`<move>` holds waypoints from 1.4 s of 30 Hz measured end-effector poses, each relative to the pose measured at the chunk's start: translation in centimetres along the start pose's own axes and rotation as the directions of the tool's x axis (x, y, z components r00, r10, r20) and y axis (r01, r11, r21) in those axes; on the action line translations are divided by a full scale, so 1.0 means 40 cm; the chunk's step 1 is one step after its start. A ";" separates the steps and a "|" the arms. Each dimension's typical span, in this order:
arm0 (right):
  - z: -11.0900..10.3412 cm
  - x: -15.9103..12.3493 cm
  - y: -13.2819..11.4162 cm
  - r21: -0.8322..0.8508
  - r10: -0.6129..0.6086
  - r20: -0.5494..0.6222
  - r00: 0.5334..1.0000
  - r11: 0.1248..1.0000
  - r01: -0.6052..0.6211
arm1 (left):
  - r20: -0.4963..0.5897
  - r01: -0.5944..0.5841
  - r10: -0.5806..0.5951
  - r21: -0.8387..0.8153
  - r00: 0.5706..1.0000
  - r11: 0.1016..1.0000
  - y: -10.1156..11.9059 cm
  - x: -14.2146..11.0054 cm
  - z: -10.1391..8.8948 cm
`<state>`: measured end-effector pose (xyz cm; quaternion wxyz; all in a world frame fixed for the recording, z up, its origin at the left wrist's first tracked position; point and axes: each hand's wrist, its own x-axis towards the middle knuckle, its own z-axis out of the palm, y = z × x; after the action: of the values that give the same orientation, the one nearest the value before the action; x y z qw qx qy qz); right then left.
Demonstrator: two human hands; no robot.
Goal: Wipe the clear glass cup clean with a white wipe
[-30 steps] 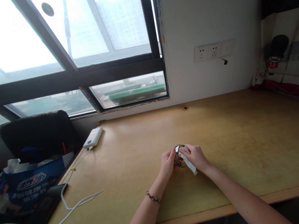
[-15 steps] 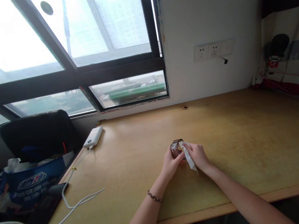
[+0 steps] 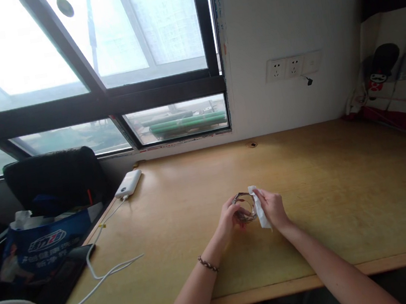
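Held above the desk is a small, round, clear glass vessel (image 3: 249,217) with an angular rim, its opening tilted partly toward me. My left hand (image 3: 229,217) grips its left side, fingers wrapped around it. My right hand (image 3: 274,207) pinches a white tissue (image 3: 262,216), which hangs down at the vessel's right side. The tissue lies close against the rim; whether it touches the glass I cannot tell. Some fingertips of both hands are hidden behind the glass and the tissue.
The wooden desk (image 3: 188,264) runs below a window. On its left lie a white power bank (image 3: 128,183) and a white cable (image 3: 109,274). A blue bag (image 3: 46,244) sits by a black chair (image 3: 56,180). Wall sockets (image 3: 293,66) and a curtain (image 3: 395,44) are at the right.
The glass vessel has turned so its opening shows more. My right hand has moved slightly right with the tissue, away from my left hand.
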<state>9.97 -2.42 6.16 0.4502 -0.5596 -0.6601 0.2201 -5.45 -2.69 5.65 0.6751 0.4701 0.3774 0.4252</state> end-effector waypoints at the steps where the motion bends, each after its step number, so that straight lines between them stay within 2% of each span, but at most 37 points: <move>1: 0.000 0.005 0.004 0.060 0.051 -0.027 0.998 0.997 -0.050 | 0.002 -0.017 0.017 -0.048 1.000 0.999 0.001 0.002 0.004; 3: 0.006 0.014 0.016 0.179 0.152 -0.024 0.988 0.973 -0.146 | -0.018 -0.074 0.073 -0.090 0.997 0.993 0.002 0.007 0.013; 5: 0.019 0.022 0.028 0.271 0.216 0.043 0.976 0.937 -0.219 | -0.057 -0.149 0.145 -0.074 0.988 0.986 -0.002 0.011 0.021; 9: 0.047 0.020 0.036 0.366 0.239 0.183 0.954 0.884 -0.292 | -0.125 -0.243 0.259 0.130 0.958 0.961 -0.023 0.013 0.026; 11: 0.053 0.012 0.028 0.392 0.209 0.179 0.961 0.881 -0.264 | -0.123 -0.255 0.299 0.287 0.946 0.923 -0.027 0.010 0.024; 13: 0.052 0.003 0.015 0.399 0.137 0.134 0.981 0.899 -0.180 | -0.098 -0.285 0.358 0.429 0.929 0.857 -0.023 0.005 0.020; 15: 0.045 -0.003 0.002 0.395 0.069 0.093 0.993 0.913 -0.100 | -0.062 -0.342 0.439 0.533 0.897 0.774 -0.014 0.001 0.017; 17: 0.039 -0.004 -0.007 0.437 0.063 0.092 0.994 0.894 -0.097 | -0.009 -0.407 0.509 0.588 0.861 0.699 -0.005 -0.003 0.013; 19: 0.034 0.001 -0.012 0.533 0.126 0.135 0.983 0.827 -0.179 | 0.058 -0.461 0.541 0.604 0.839 0.650 -0.001 -0.006 0.011; 21: 0.030 0.009 -0.014 0.640 0.210 0.223 0.952 0.705 -0.306 | 0.116 -0.502 0.552 0.597 0.826 0.626 -0.002 -0.008 0.010; 24: 0.021 0.019 -0.023 0.692 0.253 0.455 0.854 0.503 -0.518 | 0.185 -0.563 0.585 0.596 0.790 0.572 -0.006 -0.010 0.010; 26: 0.013 0.021 -0.031 0.658 0.236 0.579 0.780 0.429 -0.619 | 0.238 -0.598 0.610 0.632 0.756 0.494 -0.004 -0.012 0.012; 28: 0.007 0.021 -0.037 0.651 0.216 0.629 0.747 0.380 -0.657 | 0.268 -0.587 0.609 0.695 0.747 0.415 0.005 -0.013 0.014; 30: 0.006 0.020 -0.037 0.685 0.211 0.627 0.750 0.309 -0.660 | 0.254 -0.537 0.583 0.751 0.772 0.384 0.018 -0.015 0.017; 32: 0.011 0.020 -0.029 0.736 0.238 0.592 0.770 0.231 -0.637 | 0.215 -0.484 0.544 0.769 0.811 0.419 0.027 -0.016 0.019; 34: 0.021 0.021 -0.015 0.783 0.299 0.526 0.796 0.196 -0.591 | 0.158 -0.433 0.502 0.753 0.850 0.496 0.027 -0.015 0.021; 36: 0.034 0.022 0.002 0.826 0.361 0.410 0.837 0.241 -0.509 | 0.071 -0.365 0.454 0.709 0.888 0.604 0.014 -0.011 0.020; 39: 0.054 0.022 0.028 0.845 0.396 0.223 0.891 0.377 -0.379 | -0.052 -0.238 0.327 0.581 0.944 0.779 -0.015 0.001 0.018; 42: 0.068 0.025 0.051 0.843 0.436 0.106 0.894 0.436 -0.313 | -0.134 -0.125 0.173 0.307 0.976 0.944 -0.034 0.014 0.017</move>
<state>8.84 -0.35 3.53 0.6436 -0.4161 -0.2990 0.5686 -4.32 -2.64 4.49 0.5305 0.5577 0.4527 0.4500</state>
